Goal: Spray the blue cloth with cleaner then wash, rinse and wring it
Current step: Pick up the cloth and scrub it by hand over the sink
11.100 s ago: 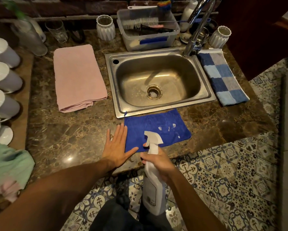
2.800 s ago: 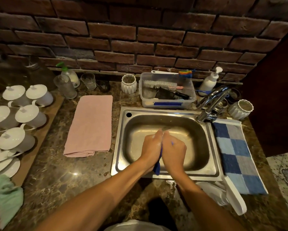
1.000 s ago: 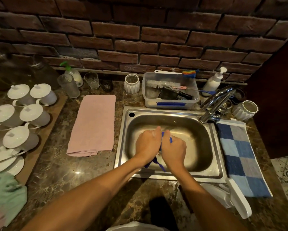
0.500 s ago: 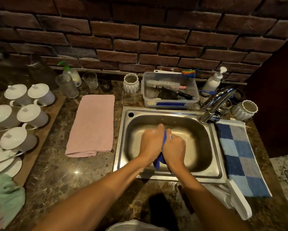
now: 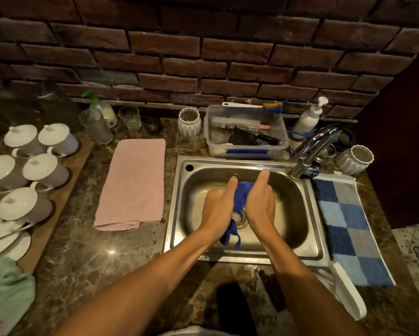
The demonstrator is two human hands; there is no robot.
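Blue cloth [image 5: 242, 193] is bunched between both hands over the steel sink [image 5: 310, 251], just above the drain, a tail hanging below the wrists. The left hand [image 5: 219, 209] and right hand [image 5: 260, 204] each have a clenched grip round it, thumbs up. This looks like the washing or wringing step; no water runs from the tap [image 5: 312, 151], so rinsing likely comes next, calling for one hand to release and reach it

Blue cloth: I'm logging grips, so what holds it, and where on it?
Both hands: the left hand and right hand squeeze the bunched middle of the blue cloth between them; its ends hang below.
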